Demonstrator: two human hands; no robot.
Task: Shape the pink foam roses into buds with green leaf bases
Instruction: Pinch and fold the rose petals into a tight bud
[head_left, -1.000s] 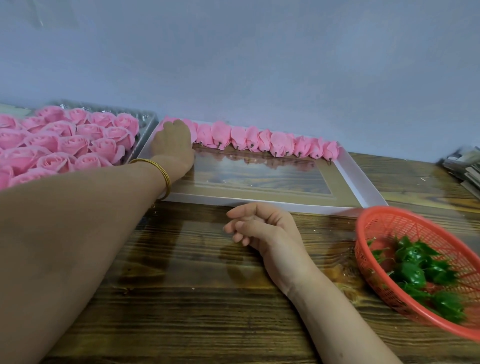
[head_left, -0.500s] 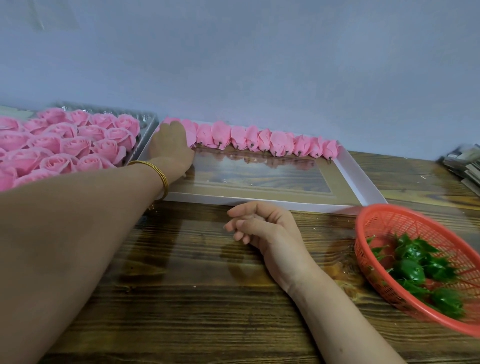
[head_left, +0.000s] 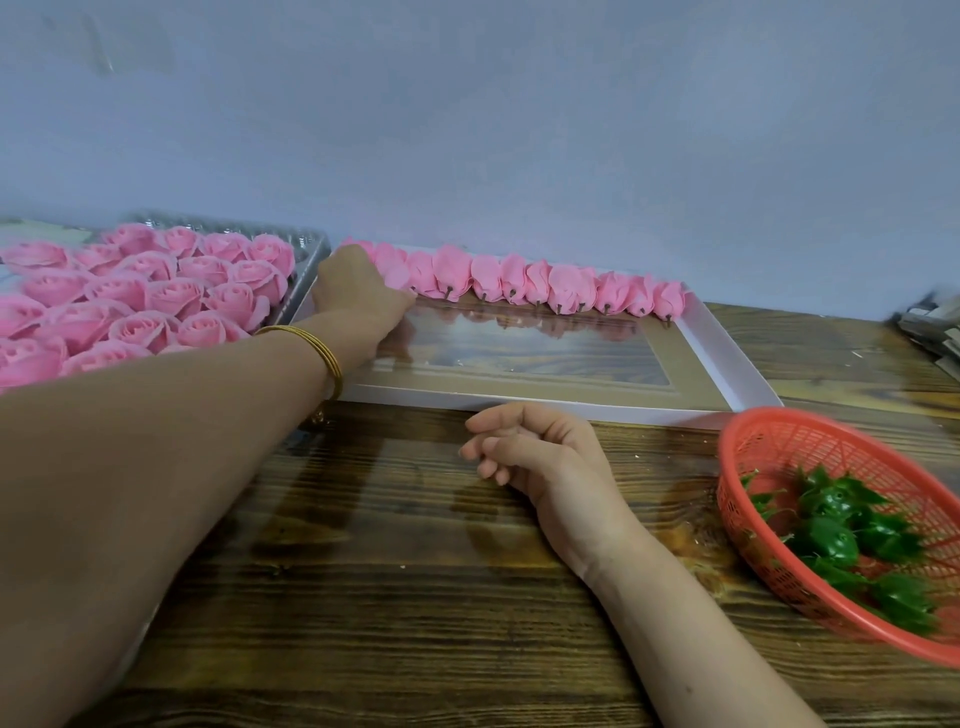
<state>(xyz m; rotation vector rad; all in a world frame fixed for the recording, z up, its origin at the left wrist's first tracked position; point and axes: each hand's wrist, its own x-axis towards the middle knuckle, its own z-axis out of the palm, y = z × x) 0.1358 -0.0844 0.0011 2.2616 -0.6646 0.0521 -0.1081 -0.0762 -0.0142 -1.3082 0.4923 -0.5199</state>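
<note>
Dark wood-grain tabletop (head_left: 415, 597) carries everything. Far left: clear plastic tray (head_left: 311, 244) packed with open pink foam roses (head_left: 171, 296). Beside it: shallow white cardboard box (head_left: 727, 358), shaped pink buds (head_left: 561, 283) lined along its far wall. Right: red plastic mesh basket (head_left: 748, 431) of green plastic leaf bases (head_left: 831, 540). I judge the foam light, soft and easily creased, best taken low at the base. Left hand (head_left: 353, 291) covers the row's left end; I cannot read its grip. Right hand (head_left: 540, 457) rests loosely curled and empty.

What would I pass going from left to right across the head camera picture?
First the open pink roses → left hand → row of pink buds → red basket holding green leaf bases.
</note>
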